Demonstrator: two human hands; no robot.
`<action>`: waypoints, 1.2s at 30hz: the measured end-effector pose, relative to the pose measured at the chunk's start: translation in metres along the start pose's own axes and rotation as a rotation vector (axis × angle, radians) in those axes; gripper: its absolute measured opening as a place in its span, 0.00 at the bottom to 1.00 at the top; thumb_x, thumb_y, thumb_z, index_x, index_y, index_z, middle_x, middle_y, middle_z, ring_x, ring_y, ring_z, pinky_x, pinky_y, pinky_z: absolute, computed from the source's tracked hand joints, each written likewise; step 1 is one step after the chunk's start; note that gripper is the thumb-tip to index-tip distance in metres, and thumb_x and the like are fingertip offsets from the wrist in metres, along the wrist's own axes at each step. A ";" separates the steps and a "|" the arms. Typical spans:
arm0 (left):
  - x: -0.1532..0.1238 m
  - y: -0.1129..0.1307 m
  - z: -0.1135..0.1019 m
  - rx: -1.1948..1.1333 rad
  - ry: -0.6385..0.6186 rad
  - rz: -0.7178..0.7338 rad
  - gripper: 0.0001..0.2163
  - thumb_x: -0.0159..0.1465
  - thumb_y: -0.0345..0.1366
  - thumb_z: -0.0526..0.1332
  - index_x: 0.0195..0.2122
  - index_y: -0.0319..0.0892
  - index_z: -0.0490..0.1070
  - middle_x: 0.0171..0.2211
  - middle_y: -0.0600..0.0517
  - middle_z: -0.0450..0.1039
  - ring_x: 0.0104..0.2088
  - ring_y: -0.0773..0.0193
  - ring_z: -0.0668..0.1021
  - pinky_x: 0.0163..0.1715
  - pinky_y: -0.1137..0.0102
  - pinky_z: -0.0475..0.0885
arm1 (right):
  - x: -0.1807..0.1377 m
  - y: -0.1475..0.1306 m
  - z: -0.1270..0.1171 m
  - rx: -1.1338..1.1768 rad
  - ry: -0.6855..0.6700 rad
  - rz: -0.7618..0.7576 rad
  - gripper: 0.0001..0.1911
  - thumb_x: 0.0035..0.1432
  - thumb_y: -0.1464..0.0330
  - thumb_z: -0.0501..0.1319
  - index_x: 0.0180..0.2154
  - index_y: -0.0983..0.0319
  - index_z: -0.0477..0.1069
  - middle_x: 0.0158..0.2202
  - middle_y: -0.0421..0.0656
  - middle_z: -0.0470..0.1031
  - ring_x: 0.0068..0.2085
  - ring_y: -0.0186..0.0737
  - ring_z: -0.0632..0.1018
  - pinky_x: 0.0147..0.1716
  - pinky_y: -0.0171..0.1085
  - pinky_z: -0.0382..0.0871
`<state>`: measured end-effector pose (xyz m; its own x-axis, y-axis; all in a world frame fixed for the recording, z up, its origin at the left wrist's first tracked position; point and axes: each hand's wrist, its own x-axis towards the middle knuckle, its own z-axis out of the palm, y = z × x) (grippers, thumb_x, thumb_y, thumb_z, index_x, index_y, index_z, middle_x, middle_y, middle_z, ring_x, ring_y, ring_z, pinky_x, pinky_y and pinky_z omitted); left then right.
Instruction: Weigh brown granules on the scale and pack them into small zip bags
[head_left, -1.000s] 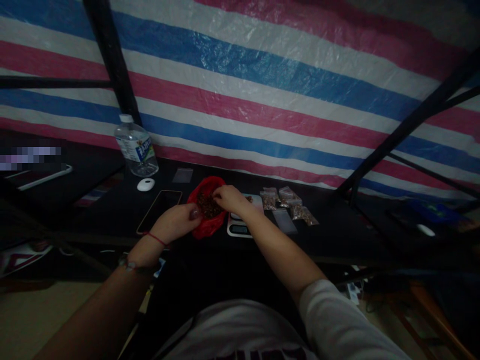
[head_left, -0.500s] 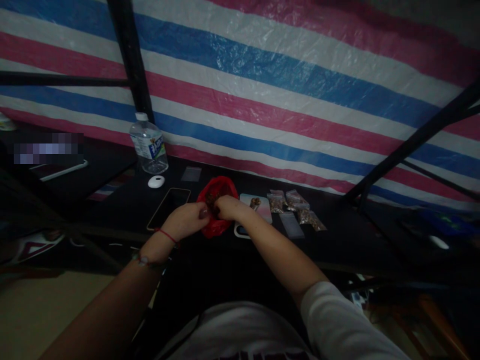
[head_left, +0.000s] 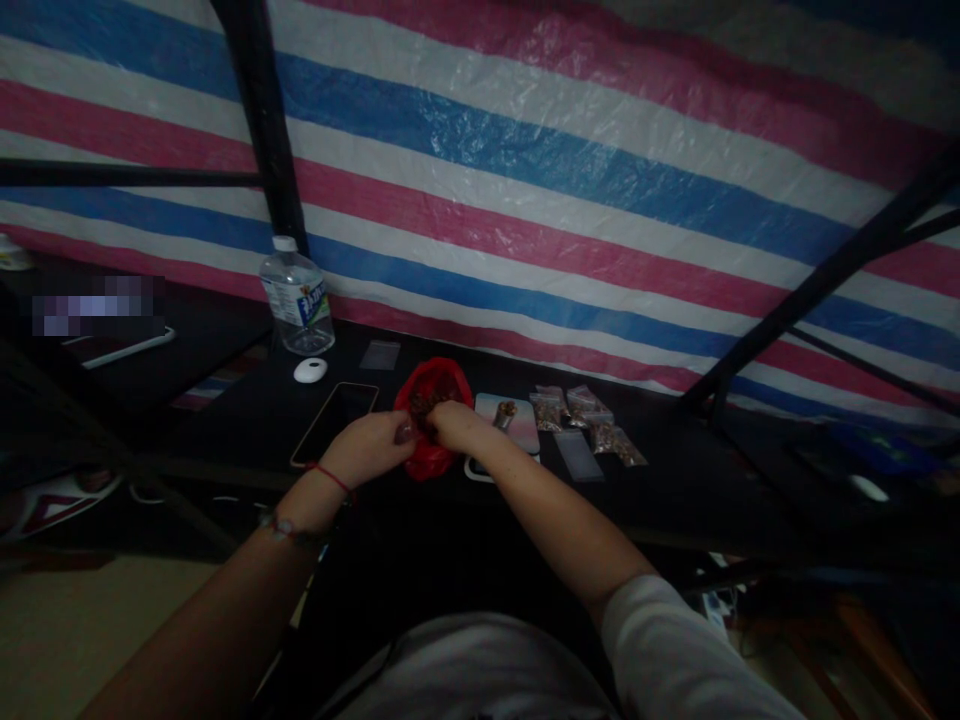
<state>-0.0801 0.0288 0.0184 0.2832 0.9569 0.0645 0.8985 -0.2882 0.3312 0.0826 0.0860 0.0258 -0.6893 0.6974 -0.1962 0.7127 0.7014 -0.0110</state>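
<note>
A red plastic bag point(head_left: 442, 376) full of small brown pieces lies open on a dark table point(head_left: 247, 420). My left hand point(head_left: 371, 447) grips the bag's near left edge with curled fingers. My right hand point(head_left: 455, 425) reaches into the bag with its fingers pinched down among the brown pieces. Just right of the bag sits a small scale point(head_left: 517, 424) with a little heap of brown pieces on its plate. Beyond the scale lie several small filled clear bags point(head_left: 581, 412) and an empty flat one point(head_left: 577, 456).
A phone point(head_left: 334, 410) lies face up left of the red bag, with a white oval case point(head_left: 310, 370), a water bottle point(head_left: 297, 298) and another empty clear bag point(head_left: 379, 354) behind it. A striped tarp point(head_left: 570, 190) and black metal poles point(head_left: 262, 120) back the table.
My right hand pulled back from over the scale into the red bag and closed down into the pieces. The view drifted left and slightly down; my left hand kept its hold.
</note>
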 end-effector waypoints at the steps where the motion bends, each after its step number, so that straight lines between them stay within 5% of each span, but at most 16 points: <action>1: 0.000 0.000 0.000 0.005 0.004 -0.002 0.08 0.58 0.41 0.54 0.30 0.44 0.69 0.27 0.50 0.74 0.27 0.62 0.75 0.27 0.70 0.63 | -0.001 0.002 -0.001 0.010 0.005 -0.002 0.15 0.54 0.77 0.55 0.42 0.66 0.76 0.41 0.52 0.78 0.42 0.43 0.78 0.40 0.34 0.67; 12: 0.001 -0.001 0.000 0.005 -0.003 0.011 0.08 0.58 0.41 0.54 0.30 0.43 0.67 0.28 0.49 0.74 0.27 0.62 0.75 0.26 0.71 0.62 | -0.017 0.016 -0.016 0.194 0.236 -0.031 0.17 0.51 0.77 0.57 0.43 0.64 0.75 0.42 0.47 0.78 0.42 0.40 0.77 0.41 0.32 0.66; 18: -0.001 -0.001 -0.002 -0.005 0.001 0.002 0.09 0.58 0.42 0.54 0.30 0.43 0.67 0.28 0.49 0.74 0.27 0.62 0.75 0.26 0.71 0.62 | -0.062 0.062 -0.051 0.293 0.439 0.130 0.17 0.51 0.77 0.58 0.44 0.64 0.74 0.38 0.46 0.78 0.37 0.37 0.77 0.38 0.32 0.67; 23: -0.001 0.001 -0.001 0.001 0.002 0.014 0.09 0.58 0.42 0.54 0.30 0.43 0.68 0.28 0.48 0.75 0.27 0.61 0.76 0.26 0.70 0.63 | -0.076 0.097 -0.048 0.260 0.328 0.245 0.18 0.47 0.78 0.61 0.43 0.66 0.75 0.36 0.46 0.79 0.35 0.37 0.77 0.34 0.31 0.67; 28: -0.001 -0.001 -0.001 -0.013 0.002 0.038 0.09 0.58 0.42 0.54 0.28 0.43 0.68 0.28 0.49 0.75 0.28 0.61 0.76 0.27 0.70 0.64 | -0.069 0.103 -0.033 0.258 0.229 0.220 0.18 0.46 0.75 0.64 0.42 0.66 0.76 0.36 0.46 0.79 0.35 0.39 0.78 0.33 0.32 0.68; 36: -0.002 0.002 -0.002 -0.010 0.024 0.033 0.11 0.59 0.44 0.53 0.28 0.44 0.68 0.27 0.50 0.74 0.27 0.62 0.75 0.26 0.71 0.63 | -0.074 0.105 -0.033 0.289 0.275 0.203 0.16 0.47 0.75 0.65 0.41 0.63 0.76 0.36 0.44 0.79 0.36 0.39 0.78 0.36 0.32 0.69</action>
<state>-0.0797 0.0267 0.0203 0.3041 0.9476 0.0980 0.8853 -0.3191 0.3382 0.2038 0.1127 0.0714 -0.5124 0.8576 0.0452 0.8176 0.5032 -0.2799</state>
